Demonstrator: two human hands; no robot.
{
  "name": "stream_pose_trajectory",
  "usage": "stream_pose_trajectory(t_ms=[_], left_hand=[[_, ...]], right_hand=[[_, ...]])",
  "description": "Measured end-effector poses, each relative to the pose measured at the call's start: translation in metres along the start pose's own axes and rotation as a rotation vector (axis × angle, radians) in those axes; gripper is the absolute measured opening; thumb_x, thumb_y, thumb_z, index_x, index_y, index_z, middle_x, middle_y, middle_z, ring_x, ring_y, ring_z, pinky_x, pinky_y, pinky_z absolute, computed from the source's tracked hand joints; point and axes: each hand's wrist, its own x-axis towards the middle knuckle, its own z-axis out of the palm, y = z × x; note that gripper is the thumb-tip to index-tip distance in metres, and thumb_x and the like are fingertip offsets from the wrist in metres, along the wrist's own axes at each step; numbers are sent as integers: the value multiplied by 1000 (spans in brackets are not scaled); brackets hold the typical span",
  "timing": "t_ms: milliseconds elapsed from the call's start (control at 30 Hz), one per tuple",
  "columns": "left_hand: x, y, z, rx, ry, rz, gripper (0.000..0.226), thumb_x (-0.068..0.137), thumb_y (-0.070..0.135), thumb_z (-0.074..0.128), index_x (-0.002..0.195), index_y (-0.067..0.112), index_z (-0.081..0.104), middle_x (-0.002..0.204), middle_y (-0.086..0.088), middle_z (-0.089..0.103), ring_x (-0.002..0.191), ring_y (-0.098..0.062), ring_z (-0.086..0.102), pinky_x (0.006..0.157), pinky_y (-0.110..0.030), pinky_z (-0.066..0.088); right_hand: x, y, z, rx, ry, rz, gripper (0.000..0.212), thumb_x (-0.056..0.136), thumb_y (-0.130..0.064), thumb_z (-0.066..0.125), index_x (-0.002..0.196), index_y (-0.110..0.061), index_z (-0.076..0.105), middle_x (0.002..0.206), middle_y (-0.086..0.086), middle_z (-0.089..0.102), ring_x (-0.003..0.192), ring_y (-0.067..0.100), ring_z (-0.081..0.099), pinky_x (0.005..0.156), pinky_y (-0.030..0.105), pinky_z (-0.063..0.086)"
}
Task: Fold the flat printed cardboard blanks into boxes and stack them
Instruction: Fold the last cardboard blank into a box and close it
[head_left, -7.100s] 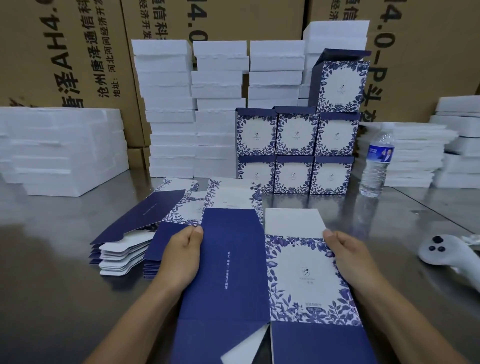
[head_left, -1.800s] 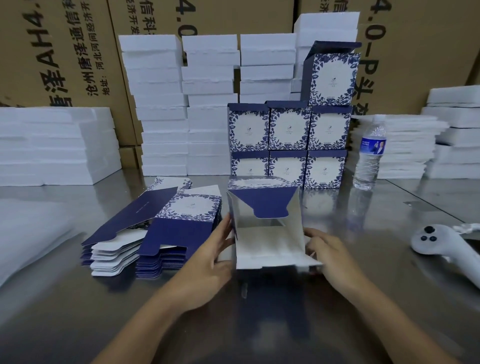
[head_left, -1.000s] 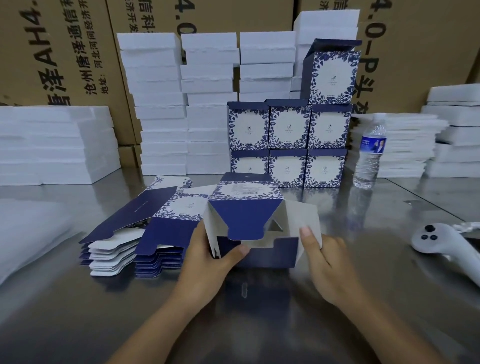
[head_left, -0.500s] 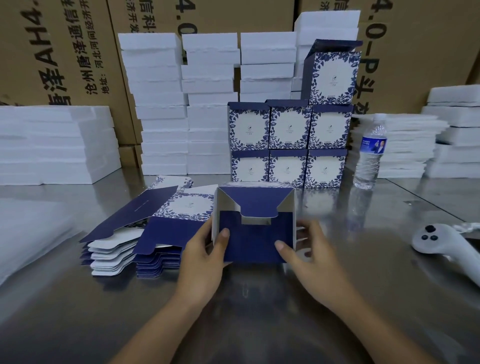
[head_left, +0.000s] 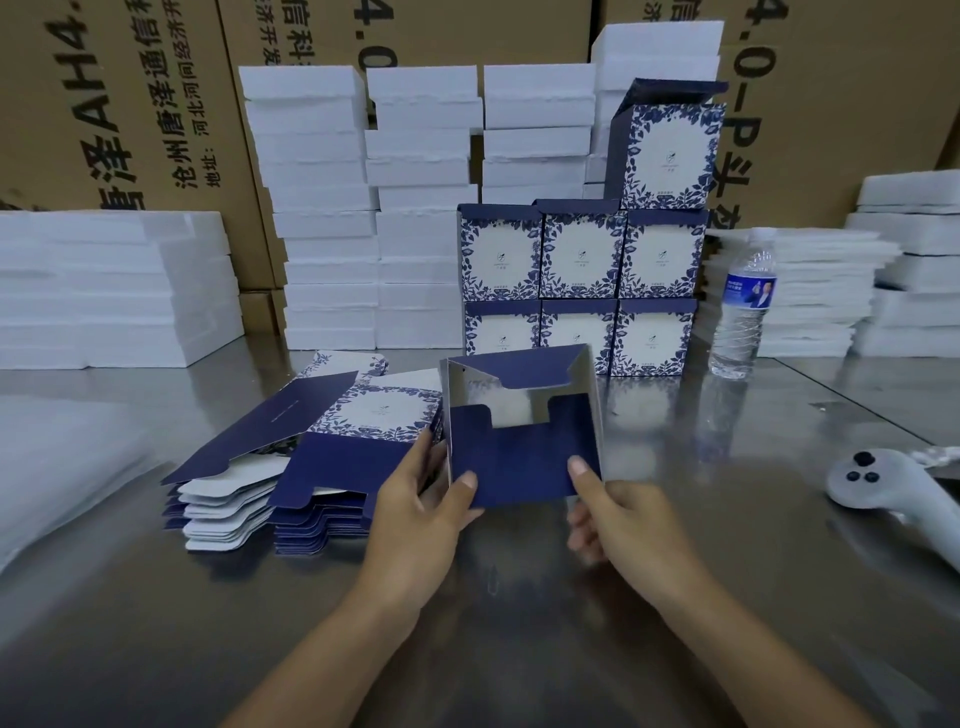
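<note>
Left grip (head_left: 415, 514) and right grip (head_left: 623, 525) each pinch the navy box (head_left: 519, 467); 2 end flaps seemingly half-interlocked.

left hand (head_left: 415, 514): bare, slim fingers, knuckle creases visible on the back
left thumbnail (head_left: 469, 480): short, trimmed close, rounded tip
left forearm (head_left: 332, 649): bare from wrist to bottom frame edge, slender, smooth
right hand (head_left: 623, 525): bare, slim fingers, back in partial shadow
right thumbnail (head_left: 577, 464): short, trimmed close, rounded tip
right forearm (head_left: 727, 649): bare from wrist to bottom frame edge, slender, smooth
rest of body: outside the frame
</note>
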Motion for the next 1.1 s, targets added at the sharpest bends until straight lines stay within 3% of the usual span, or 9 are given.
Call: stream_pose_trajectory(t_ms=[100, 233, 400, 500, 567, 633, 833, 933, 1100], left_hand=[[0, -1, 1, 3, 5, 37, 43, 93, 2, 53, 136, 5, 47, 127, -5, 63, 109, -12, 63, 71, -17, 54], [0, -4, 2, 72, -13, 75, 40, 94, 0, 52, 133, 6, 51, 119, -2, 67, 105, -7, 65, 70, -14, 52], [-4, -3, 3, 277, -4, 156, 54, 93, 11, 57, 141, 28, 41, 128, 11, 57, 116, 1, 54, 101, -24, 44], [-4, -3, 4, 391, 26, 147, 57, 92, 24, 59, 139, 44, 35, 103, 7, 52, 93, -1, 56, 83, -14, 45], [-4, -3, 5, 329, -10, 49, 57, 93, 26, 56, 142, 43, 31, 81, -3, 53, 66, -7, 56, 61, -14, 48], [-6, -1, 7, 139, -67, -75, 58, 95, 20, 54, 143, 43, 29, 63, -5, 55, 52, -11, 56, 52, -20, 50], [-10, 4, 11, -260, -8, -180, 69, 94, 1, 53, 149, 29, 22, 54, -9, 61, 46, -15, 59, 50, -25, 53], [-11, 3, 13, -305, 11, -211, 76, 93, 0, 53, 151, 25, 11, 53, -9, 61, 46, -16, 60, 49, -26, 53], [-12, 2, 16, -292, -37, -241, 69, 94, 1, 53, 149, 19, 16, 54, -9, 62, 47, -17, 61, 50, -27, 54]], right_hand=[[-1, -3, 4, 148, -9, 16, 49, 92, -47, 46, 67, -7, 61, 50, 2, 62, 42, 10, 52, 51, 22, 43], [-4, -3, 11, 314, 2, 118, 40, 96, -37, 47, 72, -7, 59, 49, 1, 62, 39, 7, 51, 43, 16, 40], [-8, -4, 13, 450, 20, 187, 35, 95, -32, 51, 74, -4, 59, 49, 1, 63, 40, 6, 55, 43, 15, 42], [-8, -7, 10, 465, 30, 191, 34, 95, -31, 52, 74, -5, 59, 48, -1, 62, 40, 5, 54, 45, 16, 42], [-8, -8, 10, 460, 33, 197, 34, 94, -31, 52, 72, -6, 59, 48, -1, 62, 40, 4, 53, 47, 18, 41], [-9, -8, 11, 458, 35, 199, 34, 94, -31, 53, 72, -6, 59, 48, -1, 62, 39, 5, 52, 46, 17, 41], [-11, -11, 14, 477, 35, 227, 34, 93, -33, 55, 72, -6, 59, 49, 2, 62, 39, 8, 53, 53, 24, 41], [-15, -15, 17, 493, -10, 257, 37, 94, -35, 53, 73, -6, 59, 51, 5, 63, 41, 11, 54, 51, 23, 43], [-18, -18, 19, 436, -70, 281, 39, 96, -34, 50, 69, -7, 57, 51, 4, 62, 41, 10, 52, 49, 21, 43]])
